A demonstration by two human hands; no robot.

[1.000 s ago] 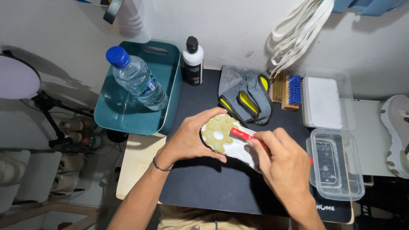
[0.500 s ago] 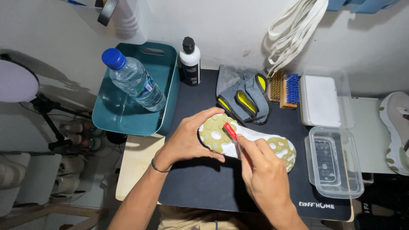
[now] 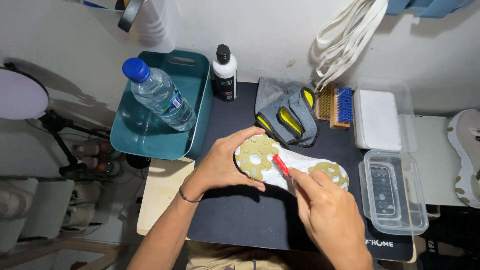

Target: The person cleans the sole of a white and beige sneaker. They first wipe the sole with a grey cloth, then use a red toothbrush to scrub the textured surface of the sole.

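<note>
Gripping small red tool [image 3: 280, 165], right hand [image 3: 327, 212] presses tip against upturned shoe sole [image 3: 290, 167]. Left hand [image 3: 225, 165] wraps sole's end, steadying shoe over black mat [image 3: 235, 225] on surface. Beyond: grey cloth [image 3: 287, 112], brushes [image 3: 335, 106], teal bin [image 3: 150, 135] with water bottle [image 3: 160, 95].

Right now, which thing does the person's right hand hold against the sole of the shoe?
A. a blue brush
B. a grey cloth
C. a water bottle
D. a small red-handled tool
D: the right hand presses a small red-handled tool onto the shoe sole, which the left hand steadies; the blue brush, grey cloth and water bottle lie apart, untouched.
</note>
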